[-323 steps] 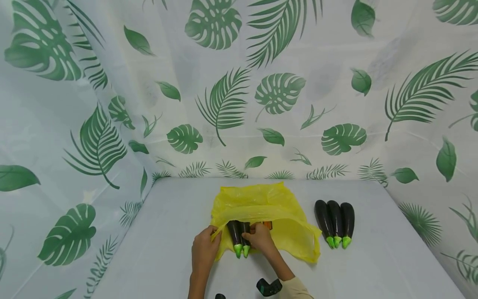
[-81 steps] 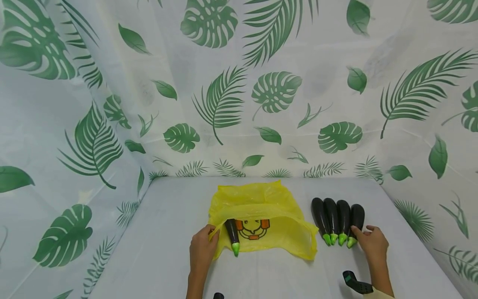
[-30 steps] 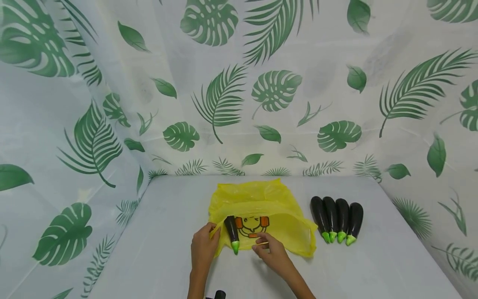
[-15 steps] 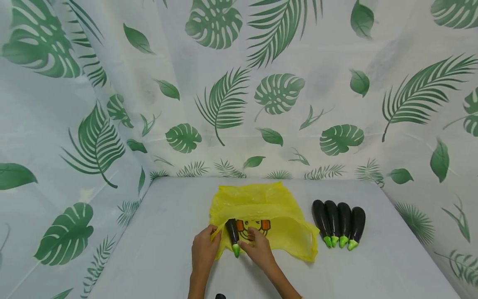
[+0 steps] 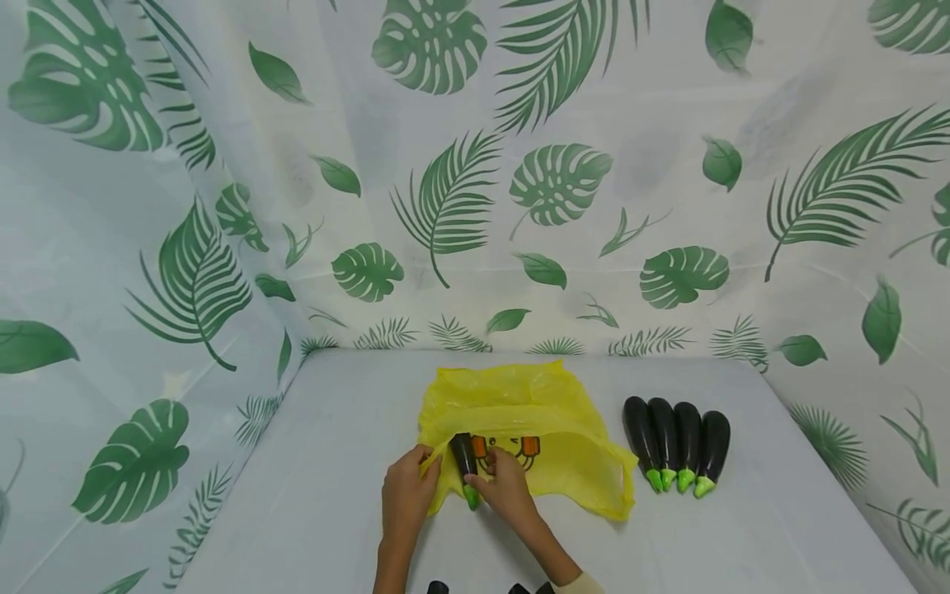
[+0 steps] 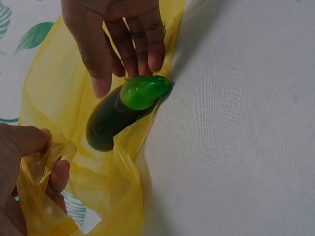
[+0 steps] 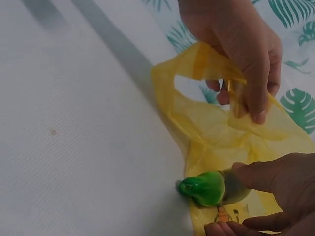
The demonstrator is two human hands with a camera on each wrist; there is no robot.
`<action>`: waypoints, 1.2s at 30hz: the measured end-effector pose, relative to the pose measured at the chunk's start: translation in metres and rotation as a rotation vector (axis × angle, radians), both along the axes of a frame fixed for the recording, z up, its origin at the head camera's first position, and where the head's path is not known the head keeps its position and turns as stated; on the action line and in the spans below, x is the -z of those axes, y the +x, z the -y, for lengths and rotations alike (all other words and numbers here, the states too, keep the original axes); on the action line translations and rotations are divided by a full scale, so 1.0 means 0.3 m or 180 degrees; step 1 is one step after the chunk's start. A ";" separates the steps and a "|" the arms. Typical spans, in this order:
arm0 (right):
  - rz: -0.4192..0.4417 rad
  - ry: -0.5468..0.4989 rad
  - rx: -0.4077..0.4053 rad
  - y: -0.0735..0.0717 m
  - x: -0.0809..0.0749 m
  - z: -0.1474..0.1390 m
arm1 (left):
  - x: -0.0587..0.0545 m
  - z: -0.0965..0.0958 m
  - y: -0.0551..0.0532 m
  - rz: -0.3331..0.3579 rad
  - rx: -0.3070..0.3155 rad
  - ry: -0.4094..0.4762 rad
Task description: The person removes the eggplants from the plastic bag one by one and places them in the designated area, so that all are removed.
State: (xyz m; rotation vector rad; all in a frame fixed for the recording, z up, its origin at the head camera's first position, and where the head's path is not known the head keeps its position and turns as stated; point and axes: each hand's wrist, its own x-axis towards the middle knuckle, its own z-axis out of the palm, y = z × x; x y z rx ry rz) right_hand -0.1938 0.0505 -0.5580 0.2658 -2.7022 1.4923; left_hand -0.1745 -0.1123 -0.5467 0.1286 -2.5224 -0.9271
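Observation:
A yellow plastic bag lies mid-table with its mouth facing me. My left hand pinches the bag's handle loop at the left of the mouth and holds it up. One dark eggplant with a green stem end lies in the mouth, the stem toward me; the far end is under the plastic. My right hand reaches in at its right side. In the right wrist view the thumb is at the eggplant just behind the green cap, while the other fingers stay apart from it.
Several more dark eggplants lie side by side right of the bag, green ends toward me. The table is white, and leaf-print sheets stand behind and beside it. A black wrist device shows at the bottom edge.
Earlier two eggplants showed in the bag; now one does, and the row on the right has gained one. My right hand went from that row back to the bag. My left hand kept its hold.

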 end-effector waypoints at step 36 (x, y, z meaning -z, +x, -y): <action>0.0583 -0.0143 -0.0137 -0.023 -0.022 -0.002 | 0.012 0.011 0.005 -0.0267 0.0035 -0.0041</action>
